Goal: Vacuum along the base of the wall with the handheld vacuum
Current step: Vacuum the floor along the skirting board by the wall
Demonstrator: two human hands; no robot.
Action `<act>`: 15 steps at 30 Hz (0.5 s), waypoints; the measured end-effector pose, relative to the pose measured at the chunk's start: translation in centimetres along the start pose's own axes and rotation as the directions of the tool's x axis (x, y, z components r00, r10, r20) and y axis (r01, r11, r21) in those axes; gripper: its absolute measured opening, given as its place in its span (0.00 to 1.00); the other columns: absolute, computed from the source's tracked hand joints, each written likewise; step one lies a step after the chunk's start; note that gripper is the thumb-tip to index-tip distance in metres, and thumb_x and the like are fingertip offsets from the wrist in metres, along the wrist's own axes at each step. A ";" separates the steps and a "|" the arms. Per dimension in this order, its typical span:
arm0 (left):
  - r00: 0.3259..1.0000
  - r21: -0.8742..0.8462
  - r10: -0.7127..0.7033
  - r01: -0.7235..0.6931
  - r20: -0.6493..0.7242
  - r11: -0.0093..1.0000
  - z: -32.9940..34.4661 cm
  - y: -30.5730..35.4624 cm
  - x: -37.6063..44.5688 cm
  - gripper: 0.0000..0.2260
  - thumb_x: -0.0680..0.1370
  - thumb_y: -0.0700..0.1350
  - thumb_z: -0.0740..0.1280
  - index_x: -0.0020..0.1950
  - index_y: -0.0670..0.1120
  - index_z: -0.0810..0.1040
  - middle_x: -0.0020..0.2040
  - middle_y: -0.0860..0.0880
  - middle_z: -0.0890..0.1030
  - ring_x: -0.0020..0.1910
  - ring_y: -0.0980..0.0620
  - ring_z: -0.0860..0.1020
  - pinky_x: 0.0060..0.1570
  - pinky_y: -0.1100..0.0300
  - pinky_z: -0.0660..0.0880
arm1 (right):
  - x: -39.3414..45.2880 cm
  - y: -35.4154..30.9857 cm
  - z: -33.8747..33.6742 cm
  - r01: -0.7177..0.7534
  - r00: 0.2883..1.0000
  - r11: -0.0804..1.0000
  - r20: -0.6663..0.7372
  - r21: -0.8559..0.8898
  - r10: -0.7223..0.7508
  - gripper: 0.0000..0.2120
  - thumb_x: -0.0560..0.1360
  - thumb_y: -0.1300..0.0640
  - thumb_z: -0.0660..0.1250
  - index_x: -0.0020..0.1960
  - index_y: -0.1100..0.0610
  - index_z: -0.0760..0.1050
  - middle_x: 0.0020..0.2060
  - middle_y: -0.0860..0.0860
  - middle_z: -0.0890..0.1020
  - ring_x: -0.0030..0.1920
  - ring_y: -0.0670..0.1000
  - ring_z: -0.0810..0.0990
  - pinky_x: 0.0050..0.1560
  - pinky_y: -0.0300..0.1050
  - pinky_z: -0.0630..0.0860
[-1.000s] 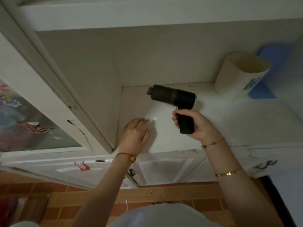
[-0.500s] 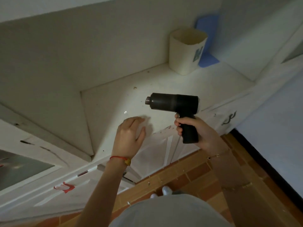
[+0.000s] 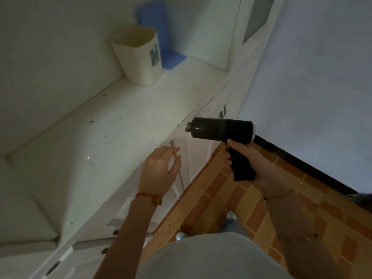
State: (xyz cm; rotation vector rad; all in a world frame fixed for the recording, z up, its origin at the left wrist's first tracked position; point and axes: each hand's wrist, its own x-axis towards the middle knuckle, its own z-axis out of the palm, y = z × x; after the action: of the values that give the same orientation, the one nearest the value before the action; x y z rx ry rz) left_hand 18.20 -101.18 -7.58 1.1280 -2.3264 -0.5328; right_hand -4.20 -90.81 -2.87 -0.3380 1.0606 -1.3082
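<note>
Head view: right hand wrapped round handheld vacuum grip; left hand loosely curled, empty.
Nozzle: raised, away from wall base.
Risk: debris missed along base unless lowered.

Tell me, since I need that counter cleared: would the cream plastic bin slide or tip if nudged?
The cream plastic bin looks empty and thin-walled, so probably light. It tapers to a narrower base, so a high push might tip it; a low one likely slides it.

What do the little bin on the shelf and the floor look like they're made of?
The bin looks like cream plastic, matt, with thin smooth walls and a printed label; coated card is possible. The floor looks like glazed ceramic tile in orange and tan, going by its pale grout lines.
</note>
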 end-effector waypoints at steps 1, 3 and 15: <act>1.000 -0.006 0.018 -0.018 0.023 1.000 0.7 0.7 0.5 0.15 0.79 0.50 0.61 0.59 0.44 0.81 0.52 0.47 0.83 0.50 0.49 0.81 0.54 0.54 0.78 | -0.5 -0.3 -1.0 0.012 1.000 1.000 -0.025 0.008 -0.012 0.07 0.77 0.55 0.67 0.48 0.59 0.74 0.35 0.52 0.76 0.33 0.48 0.76 0.36 0.39 0.77; 0.997 -0.016 0.045 -0.045 0.058 0.999 2.4 2.3 1.4 0.14 0.80 0.49 0.63 0.59 0.44 0.80 0.53 0.46 0.83 0.51 0.48 0.81 0.55 0.54 0.77 | -1.5 -0.9 -3.0 0.034 0.996 0.999 -0.085 0.010 -0.033 0.07 0.76 0.55 0.67 0.48 0.58 0.75 0.35 0.52 0.77 0.33 0.48 0.77 0.35 0.39 0.77; 0.972 -0.088 0.195 -0.185 0.130 0.979 13.2 13.1 7.8 0.19 0.80 0.54 0.57 0.60 0.44 0.80 0.54 0.47 0.83 0.53 0.48 0.79 0.55 0.52 0.78 | -7.3 -7.9 -16.7 0.084 0.947 0.996 -0.308 -0.027 -0.088 0.11 0.71 0.51 0.71 0.46 0.57 0.76 0.35 0.51 0.78 0.34 0.48 0.77 0.36 0.40 0.76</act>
State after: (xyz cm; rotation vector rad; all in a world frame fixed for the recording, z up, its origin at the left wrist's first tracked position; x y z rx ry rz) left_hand -1.65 -98.12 -9.05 0.8463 -2.4772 -0.6378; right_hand -21.39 -80.86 -2.58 -0.1935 1.3295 -1.4650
